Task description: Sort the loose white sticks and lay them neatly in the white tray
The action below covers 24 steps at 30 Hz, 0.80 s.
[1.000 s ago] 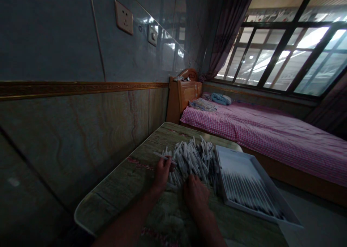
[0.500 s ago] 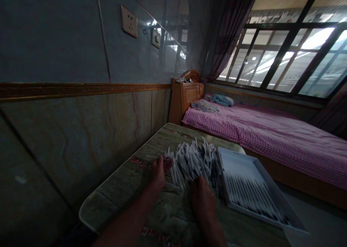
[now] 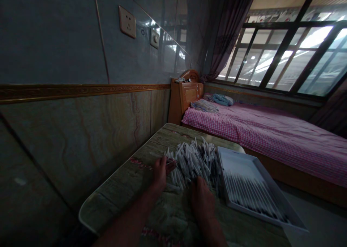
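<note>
A heap of white sticks point(image 3: 193, 160) lies in the middle of a small table point(image 3: 121, 189). My left hand point(image 3: 159, 173) rests at the heap's left edge, fingers curled round a few sticks. At the heap's near edge is my right hand point(image 3: 202, 200), knuckles up, fingertips buried among the sticks and hidden. A white tray point(image 3: 238, 164) to the right of the heap holds a row of sticks laid side by side point(image 3: 252, 196).
The table stands against a tiled wall point(image 3: 81, 124) on the left. Beyond it is a bed with a pink checked cover point(image 3: 265, 138) and a wooden headboard point(image 3: 187, 91). A barred window point(image 3: 284, 52) fills the far right. Bare floor point(image 3: 320, 218) lies right of the table.
My left hand drew back from lifting a stick above the heap and now lies low at its left edge. My right hand hardly moved. The view shifted slightly.
</note>
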Motion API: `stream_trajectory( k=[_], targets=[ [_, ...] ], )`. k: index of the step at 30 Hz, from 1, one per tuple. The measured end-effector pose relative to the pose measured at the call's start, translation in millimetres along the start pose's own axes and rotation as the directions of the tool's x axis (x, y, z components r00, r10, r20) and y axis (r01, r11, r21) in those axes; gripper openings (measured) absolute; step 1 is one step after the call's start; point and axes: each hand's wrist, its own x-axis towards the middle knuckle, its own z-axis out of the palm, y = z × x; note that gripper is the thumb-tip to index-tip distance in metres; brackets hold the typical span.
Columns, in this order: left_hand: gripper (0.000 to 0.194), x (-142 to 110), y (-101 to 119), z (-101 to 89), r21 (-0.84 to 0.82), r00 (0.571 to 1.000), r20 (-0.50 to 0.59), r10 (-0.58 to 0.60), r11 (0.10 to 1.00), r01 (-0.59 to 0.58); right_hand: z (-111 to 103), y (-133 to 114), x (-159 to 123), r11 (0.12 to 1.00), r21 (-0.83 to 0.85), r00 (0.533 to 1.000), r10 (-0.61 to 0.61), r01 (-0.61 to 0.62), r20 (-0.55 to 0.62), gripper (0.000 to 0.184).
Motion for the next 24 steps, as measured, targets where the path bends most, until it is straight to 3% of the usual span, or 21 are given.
stream_trajectory(
  k=[7,11,15,19,21,24],
  targets=[
    [0.04,-2,7,-0.6,0.114,0.993,0.11,0.047,0.992,-0.06,0,8,2,0.996,0.061,0.986,-0.062,0.071,-0.153,0.016],
    [0.041,-13,10,3.4,0.224,0.979,0.203,0.031,0.971,-0.077,-1,9,3,0.97,0.207,0.968,-0.076,0.128,-0.241,0.019],
    [0.04,-30,-1,9.3,0.254,0.935,0.335,-0.117,0.967,0.03,-1,3,2,0.873,0.466,0.985,-0.084,0.147,-0.152,0.018],
    [0.039,-39,-12,12.9,0.183,0.863,0.431,-0.263,0.962,0.202,-1,2,5,0.789,0.614,1.0,0.021,-0.004,-0.021,0.019],
    [0.037,-39,-13,13.7,0.115,0.864,0.417,-0.282,0.959,0.257,0,6,8,0.764,0.642,0.996,0.084,-0.071,0.009,0.02],
    [0.03,-32,-11,13.6,-0.018,0.905,0.325,-0.274,0.955,0.296,1,15,11,0.764,0.64,0.989,0.143,-0.084,-0.042,0.024]
  ],
)
